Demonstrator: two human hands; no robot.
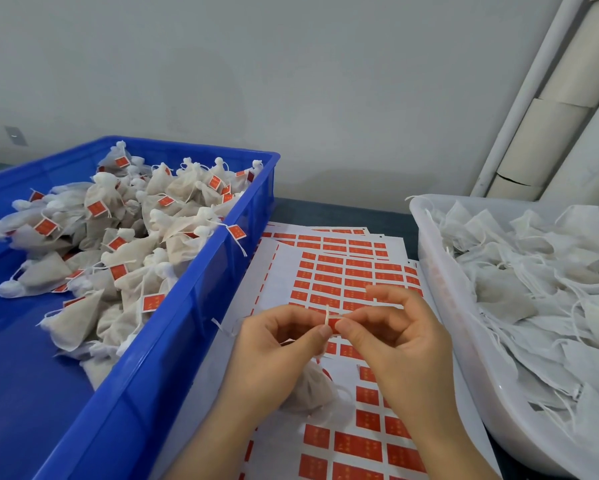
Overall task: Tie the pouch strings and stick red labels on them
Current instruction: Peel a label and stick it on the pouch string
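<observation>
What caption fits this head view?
Left hand and right hand pinch a red label onto a pouch string beside a blue crate.

Two hands [280, 348] [398, 344], two bins [187, 306] [433, 265].

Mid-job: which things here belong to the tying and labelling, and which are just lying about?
In the job: left hand and right hand pinching the red label on the string; pouch; label sheets; blue crate of labelled pouches; white tub of unlabelled pouches.
Lying about: pipe; cardboard tubes; wall plate.
</observation>
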